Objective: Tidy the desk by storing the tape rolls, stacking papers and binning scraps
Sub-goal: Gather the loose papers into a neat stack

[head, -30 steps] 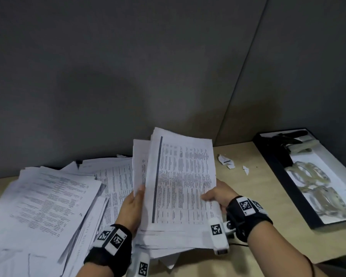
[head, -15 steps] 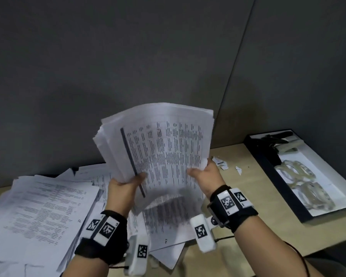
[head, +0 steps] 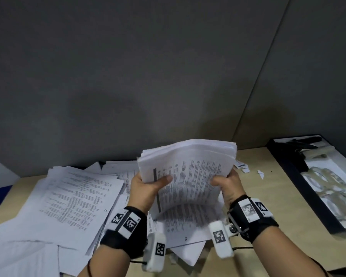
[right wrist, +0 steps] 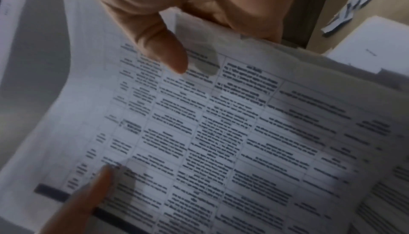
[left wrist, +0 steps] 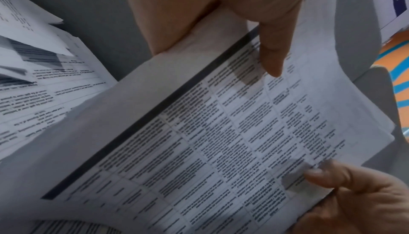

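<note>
The light wooden bench [head: 248, 196] is only partly tidied. A wide sprawl of loose printed white sheets [head: 74, 198] covers its left half, not yet stacked. Along the right edge, a black-rimmed white tray [head: 288, 176] already holds several clear tape rolls [head: 326, 182], so that storing looks done. Above the bench's middle, lifted clear of the loose sheets, is a thick bundle of printed white papers [head: 190, 168]: the left hand [head: 146, 186] and right hand [head: 228, 184] each grip a side, thumbs pinching the top page. Small white torn paper scraps [head: 246, 168] near the back edge remain unbinned.
</note>
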Action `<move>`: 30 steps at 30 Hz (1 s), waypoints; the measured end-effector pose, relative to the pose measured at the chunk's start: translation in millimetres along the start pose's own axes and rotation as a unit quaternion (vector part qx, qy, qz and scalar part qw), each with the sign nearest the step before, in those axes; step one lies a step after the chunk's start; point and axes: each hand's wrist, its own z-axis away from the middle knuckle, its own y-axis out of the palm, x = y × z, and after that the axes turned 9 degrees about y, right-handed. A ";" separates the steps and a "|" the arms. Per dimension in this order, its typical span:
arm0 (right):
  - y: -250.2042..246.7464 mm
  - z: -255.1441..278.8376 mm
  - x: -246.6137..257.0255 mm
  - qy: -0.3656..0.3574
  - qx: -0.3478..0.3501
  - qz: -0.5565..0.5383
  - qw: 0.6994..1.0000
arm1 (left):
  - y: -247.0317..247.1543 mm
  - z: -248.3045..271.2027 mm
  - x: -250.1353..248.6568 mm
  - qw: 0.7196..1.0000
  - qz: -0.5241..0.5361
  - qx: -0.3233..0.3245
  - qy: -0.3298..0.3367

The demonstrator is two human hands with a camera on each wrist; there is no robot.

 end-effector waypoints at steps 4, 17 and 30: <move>-2.6 -10.0 -13.9 0.038 -0.040 0.038 0.998 | -4.5 -1.5 6.9 1.000 -0.010 0.013 -0.001; -13.3 -10.9 -36.5 0.074 -0.089 0.237 0.965 | -3.3 7.5 38.8 0.951 -0.300 0.068 -0.009; -126.6 16.6 6.2 0.015 -0.234 0.349 0.907 | 136.1 21.5 55.1 0.941 -0.240 0.238 -0.003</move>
